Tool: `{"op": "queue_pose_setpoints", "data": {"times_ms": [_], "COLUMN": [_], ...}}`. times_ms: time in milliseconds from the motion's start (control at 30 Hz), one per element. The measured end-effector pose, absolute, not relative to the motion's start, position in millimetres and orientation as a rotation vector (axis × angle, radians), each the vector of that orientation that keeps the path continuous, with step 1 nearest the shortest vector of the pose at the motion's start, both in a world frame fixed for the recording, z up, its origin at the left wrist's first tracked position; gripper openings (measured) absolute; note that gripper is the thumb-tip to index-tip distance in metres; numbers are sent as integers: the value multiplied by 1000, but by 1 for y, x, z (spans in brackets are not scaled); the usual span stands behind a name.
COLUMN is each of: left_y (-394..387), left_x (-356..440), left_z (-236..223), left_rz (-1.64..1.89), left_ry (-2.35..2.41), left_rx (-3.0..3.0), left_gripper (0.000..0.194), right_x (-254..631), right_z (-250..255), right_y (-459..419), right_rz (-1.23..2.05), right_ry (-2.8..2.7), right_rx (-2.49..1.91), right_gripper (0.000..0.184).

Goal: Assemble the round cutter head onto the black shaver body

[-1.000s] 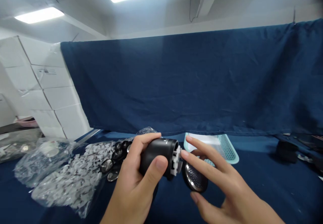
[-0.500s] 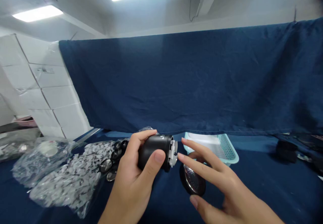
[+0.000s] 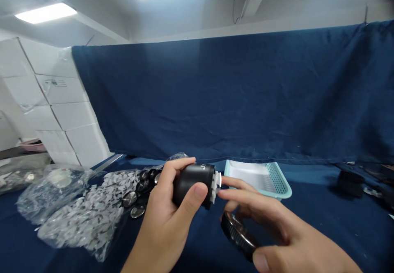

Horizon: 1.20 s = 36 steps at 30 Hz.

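Note:
My left hand (image 3: 172, 207) is wrapped round a black cylindrical housing (image 3: 192, 185), which lies on its side with its end facing right. A white plastic part (image 3: 217, 185) sticks out of that end. The index and middle fingertips of my right hand (image 3: 277, 219) reach to the white part and seem to touch it. Between the thumb and the curled fingers of the same hand is a black round cap (image 3: 238, 236) with a ribbed rim, tilted and partly hidden by the fingers.
Clear bags of small white-grey parts (image 3: 83, 215) lie on the blue cloth at left, beside several black round caps with shiny faces (image 3: 137, 211). A light-teal basket (image 3: 287, 189) stands behind my right hand. White boxes (image 3: 74, 117) are stacked at far left; a blue curtain (image 3: 230, 101) hangs behind.
The round cap in my right hand has turned, so its ribbed rim shows instead of its perforated shiny face. My right fingertips have come in against the white part; the housing shifts slightly right.

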<state>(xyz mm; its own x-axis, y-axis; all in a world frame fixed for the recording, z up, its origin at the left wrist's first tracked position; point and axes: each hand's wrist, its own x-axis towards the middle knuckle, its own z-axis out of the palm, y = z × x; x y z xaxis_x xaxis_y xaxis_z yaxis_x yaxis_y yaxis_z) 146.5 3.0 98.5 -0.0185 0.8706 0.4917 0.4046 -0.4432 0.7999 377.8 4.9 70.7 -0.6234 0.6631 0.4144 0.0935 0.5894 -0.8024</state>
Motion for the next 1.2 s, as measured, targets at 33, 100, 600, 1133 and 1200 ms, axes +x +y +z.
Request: {"op": "queue_pose_setpoints", "data": {"times_ms": [33, 100, 600, 1133, 1200], "left_y": [3, 2, 2, 3, 3], "left_x": [147, 147, 146, 151, 154], "left_z": [98, 98, 97, 93, 92], "left_rz": [1451, 1431, 1394, 1359, 1332], "left_ry": [1329, 1336, 1375, 1302, 1255], "left_rx": [1852, 1875, 1984, 1946, 1935], "left_gripper": [43, 42, 41, 40, 39], "right_x": [377, 377, 371, 360, 357], "right_z": [70, 69, 72, 57, 55], "right_y": [4, 2, -1, 3, 4], "right_rz": [989, 973, 1213, 566, 446], "right_ry": [-2083, -2069, -1903, -1671, -1694], "right_rx": [-616, -648, -849, -675, -634], "right_gripper": [64, 64, 65, 53, 56]}}
